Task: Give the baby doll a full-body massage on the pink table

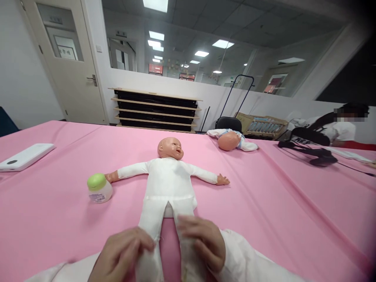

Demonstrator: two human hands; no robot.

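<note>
A baby doll [170,180] in a white cloth body lies on its back on the pink table cover [249,219]. Its head is at the far side, and its arms are spread wide. My left hand [122,250] is over the doll's leg on the left, fingers loosely bent and thumb apart. Above the other leg, my right hand [204,241] has its fingers stretched out and slightly blurred. Neither hand visibly grips anything; whether they touch the cloth I cannot tell. A small clear jar with a green lid [100,188] stands beside the doll's hand on the left.
A second doll [230,140] in white clothes lies at the table's back edge. A white device [28,156] rests at far left. On the right are a black strap with a cable [311,149] and a person [342,127]. Stacked shelves [155,109] stand behind.
</note>
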